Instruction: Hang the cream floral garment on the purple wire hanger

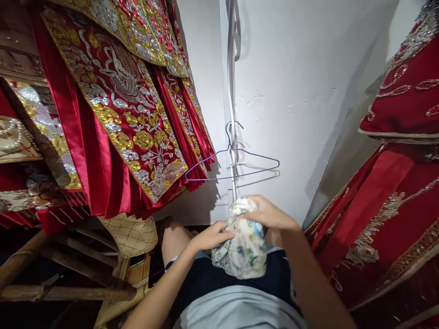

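A bunched floral cloth (245, 251), white with green, blue and yellow patches, is held over my lap. My left hand (214, 235) is closed on its left side, thumb lying across the front. Around the upper right part of the cloth, my right hand (262, 212) is closed, with some fingers hidden behind it. What kind of garment it is, I cannot make out. Just beyond my hands a purple wire hanger (233, 176) hangs by its hook, with nothing on it.
On the left hang red garments (137, 114) with gold and silver embroidery. More red beaded garments (387, 205) hang close on the right. A bamboo frame (85, 292) stands at lower left, near a gold quilted piece (132, 233). A white wall (284, 82) faces me.
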Motion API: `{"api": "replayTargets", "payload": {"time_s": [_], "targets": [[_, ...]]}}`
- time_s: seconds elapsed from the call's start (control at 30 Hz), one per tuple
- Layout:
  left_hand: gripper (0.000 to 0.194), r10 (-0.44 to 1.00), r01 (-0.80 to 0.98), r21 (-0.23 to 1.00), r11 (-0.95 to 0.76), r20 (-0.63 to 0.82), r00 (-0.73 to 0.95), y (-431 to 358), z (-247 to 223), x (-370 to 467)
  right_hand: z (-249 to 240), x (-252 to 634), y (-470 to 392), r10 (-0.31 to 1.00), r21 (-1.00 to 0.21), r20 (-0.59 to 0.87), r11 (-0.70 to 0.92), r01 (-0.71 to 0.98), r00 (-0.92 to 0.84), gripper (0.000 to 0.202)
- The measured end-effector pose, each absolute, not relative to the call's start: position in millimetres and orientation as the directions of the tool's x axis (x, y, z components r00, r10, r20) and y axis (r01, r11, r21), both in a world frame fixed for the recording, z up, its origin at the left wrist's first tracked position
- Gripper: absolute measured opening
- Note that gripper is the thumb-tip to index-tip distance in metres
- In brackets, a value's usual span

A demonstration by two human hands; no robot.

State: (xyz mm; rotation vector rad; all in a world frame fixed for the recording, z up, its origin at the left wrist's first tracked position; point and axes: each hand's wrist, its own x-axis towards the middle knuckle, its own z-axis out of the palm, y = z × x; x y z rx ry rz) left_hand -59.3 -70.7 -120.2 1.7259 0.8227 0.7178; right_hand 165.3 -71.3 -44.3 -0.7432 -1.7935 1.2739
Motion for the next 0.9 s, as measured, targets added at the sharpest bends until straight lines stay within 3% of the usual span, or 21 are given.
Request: {"api": "replayTargets", "payload": {"time_s": [0.07, 0.17, 0.37, 0.6, 0.73, 0.9], "targets": [[0.028, 0.796, 0.371, 0.866, -0.336, 0.050, 0.604, -71.6, -125.7, -76.3, -29.1, 183.7, -65.9, 0.845, -0.902, 0.374, 0.428, 0.063, -0.382, 0.019], [0.017, 0.861, 0.539, 0.722, -0.433, 0.154, 0.486, -73.1, -127.4, -103.4, -19.5, 203.3, -53.7, 0.819, -0.804, 0.542, 0.571, 0.166, -0.191, 0.019], [0.018, 0.826, 0.633, 0.543, -0.552, 0.459, 0.327, -65.4, -103.5, -143.9, -33.8, 207.5, -9.7, 0.708, -0.660, 0.688, 0.701, 0.271, -0.158, 0.035], [0.015, 0.856, 0.551, 0.677, -0.489, 0.495, 0.152, -45.3, -65.4, -165.3, -45.5, 185.2, 52.5, 0.762, -0.695, 0.615, 0.646, 0.316, -0.203, 0.031], [0.015, 0.864, 0.585, 0.654, -0.478, 0.470, 0.181, -42.8, -52.1, -163.3, -48.0, 187.2, 58.1, 0.815, -0.700, 0.552, 0.569, 0.431, -0.179, 0.026], [0.009, 0.878, 0.464, 0.749, -0.474, 0.443, 0.181, -46.1, -41.2, -148.7, -46.6, 210.0, 37.2, 0.837, -0.734, 0.531, 0.530, 0.425, -0.128, 0.028]]}}
